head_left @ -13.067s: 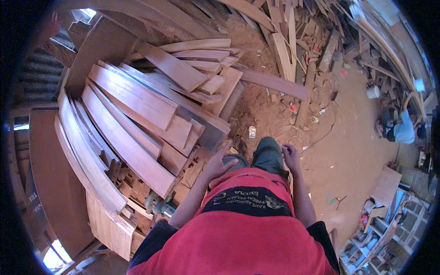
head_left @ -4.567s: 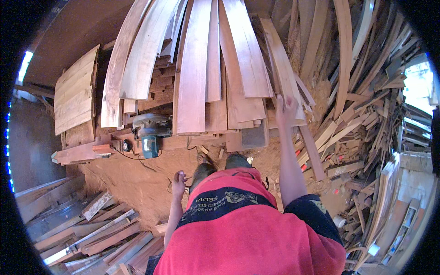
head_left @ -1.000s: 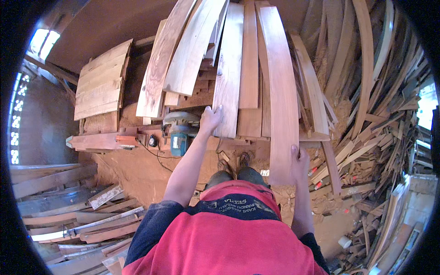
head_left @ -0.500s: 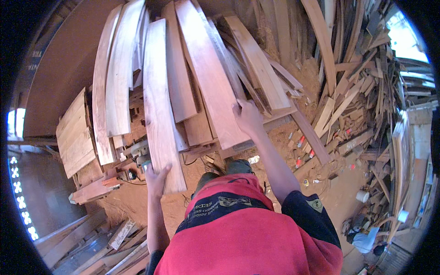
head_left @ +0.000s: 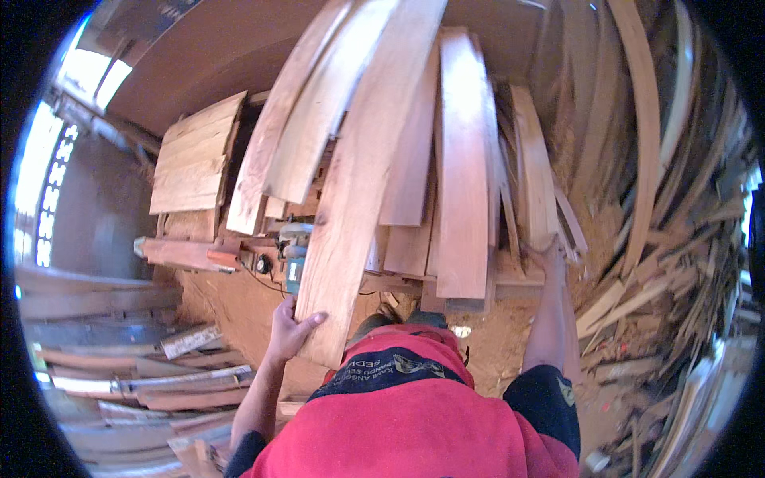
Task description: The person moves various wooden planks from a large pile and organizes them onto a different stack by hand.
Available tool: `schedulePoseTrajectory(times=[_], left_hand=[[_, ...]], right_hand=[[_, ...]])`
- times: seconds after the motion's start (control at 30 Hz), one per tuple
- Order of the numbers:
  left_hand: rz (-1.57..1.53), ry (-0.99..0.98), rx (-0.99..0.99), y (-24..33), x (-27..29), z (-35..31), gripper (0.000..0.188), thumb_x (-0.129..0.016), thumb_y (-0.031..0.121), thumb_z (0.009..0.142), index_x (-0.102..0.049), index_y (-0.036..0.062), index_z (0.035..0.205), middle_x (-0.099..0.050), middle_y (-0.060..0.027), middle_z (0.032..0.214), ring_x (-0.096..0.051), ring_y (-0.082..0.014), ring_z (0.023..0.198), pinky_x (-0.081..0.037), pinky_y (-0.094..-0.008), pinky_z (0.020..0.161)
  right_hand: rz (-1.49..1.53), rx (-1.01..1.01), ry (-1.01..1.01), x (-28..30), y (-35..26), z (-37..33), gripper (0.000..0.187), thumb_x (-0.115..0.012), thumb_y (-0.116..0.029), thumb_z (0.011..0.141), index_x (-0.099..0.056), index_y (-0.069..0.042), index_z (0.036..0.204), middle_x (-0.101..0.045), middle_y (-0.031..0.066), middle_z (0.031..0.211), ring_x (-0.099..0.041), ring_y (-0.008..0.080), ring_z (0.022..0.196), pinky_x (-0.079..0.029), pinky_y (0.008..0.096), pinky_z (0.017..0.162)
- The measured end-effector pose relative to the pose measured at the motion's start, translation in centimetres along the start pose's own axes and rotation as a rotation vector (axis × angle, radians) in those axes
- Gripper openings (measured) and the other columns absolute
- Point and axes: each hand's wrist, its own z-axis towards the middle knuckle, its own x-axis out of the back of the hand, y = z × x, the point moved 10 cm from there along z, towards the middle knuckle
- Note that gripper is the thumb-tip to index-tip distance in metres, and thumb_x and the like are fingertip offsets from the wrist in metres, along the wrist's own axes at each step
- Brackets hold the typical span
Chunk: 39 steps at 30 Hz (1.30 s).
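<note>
My left hand grips the near end of a long wooden plank, thumb on top and fingers hidden beneath. The plank slants up and away to the right, above other boards. My right hand, blurred, is at the near end of a narrow pale board on the right of the stack. Whether its fingers hold that board cannot be made out. Between the hands lies a wide reddish board, with nobody's hand on it. Left of the held plank, a power tool with a teal body is partly covered.
More long boards lie left of the held plank. A joined wooden panel stands at the far left. Timber is piled at lower left, and offcuts are heaped on the right. Sawdust covers the floor.
My right hand has left the wide reddish board and moved right to the narrow pale board. My left hand keeps the plank, which now leans more to the right. The view has turned.
</note>
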Motion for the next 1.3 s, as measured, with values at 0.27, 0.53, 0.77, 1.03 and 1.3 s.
schedulePoseTrajectory(times=[0.27, 0.53, 0.77, 1.03, 1.3], left_hand=[[-0.202, 0.002, -0.144, 5.4, 4.0, 5.8, 0.05, -0.083, 0.021, 0.084, -0.061, -0.0062, 0.12, -0.071, -0.0084, 0.103, -0.067, -0.0119, 0.089, -0.056, -0.0293, 0.08], [-0.063, 0.028, -0.149, 8.9, 16.3, 15.1, 0.054, -0.087, 0.022, 0.08, -0.062, -0.0078, 0.117, -0.072, -0.0109, 0.1, -0.07, -0.0134, 0.083, -0.058, -0.0284, 0.073], [0.063, -0.036, -0.131, 8.7, 21.7, 21.8, 0.045, -0.083, 0.022, 0.085, -0.064, -0.0063, 0.114, -0.072, -0.0099, 0.099, -0.07, -0.0124, 0.08, -0.057, -0.027, 0.072], [0.272, -0.056, -0.175, 8.7, 22.9, 30.5, 0.052, -0.067, 0.041, 0.096, -0.066, -0.0047, 0.121, -0.069, -0.0047, 0.083, -0.062, -0.0088, 0.077, -0.052, -0.0283, 0.071], [0.055, -0.08, -0.282, 3.5, 22.5, 33.3, 0.062, -0.056, 0.044, 0.102, -0.049, -0.0004, 0.146, -0.057, -0.0209, 0.138, -0.053, -0.0239, 0.128, -0.041, -0.0344, 0.108]], right_hand=[[0.276, 0.394, 0.314, 2.6, 4.5, 4.1, 0.106, -0.082, -0.058, 0.071, -0.037, -0.004, 0.149, -0.068, 0.0215, 0.114, -0.07, 0.0317, 0.094, -0.058, 0.0409, 0.078], [1.651, -0.111, -0.533, 3.1, 1.1, -18.2, 0.066, -0.056, -0.065, 0.089, -0.056, -0.009, 0.123, -0.065, 0.0135, 0.092, -0.061, 0.0225, 0.062, -0.049, 0.0331, 0.046], [1.822, -0.128, -0.414, 2.8, -3.5, -33.0, 0.06, -0.054, -0.055, 0.095, -0.052, -0.006, 0.13, -0.067, 0.0146, 0.1, -0.064, 0.0268, 0.064, -0.055, 0.0392, 0.047], [1.72, 0.032, -0.145, 6.5, -14.4, -44.0, 0.078, -0.064, -0.052, 0.083, -0.045, 0.003, 0.136, -0.062, 0.0206, 0.112, -0.063, 0.0234, 0.076, -0.055, 0.0347, 0.052], [1.725, 0.343, -0.253, 7.6, -30.5, -46.6, 0.085, -0.07, -0.039, 0.079, -0.038, 0.003, 0.144, -0.058, 0.0263, 0.125, -0.061, 0.0279, 0.084, -0.055, 0.0353, 0.061]])
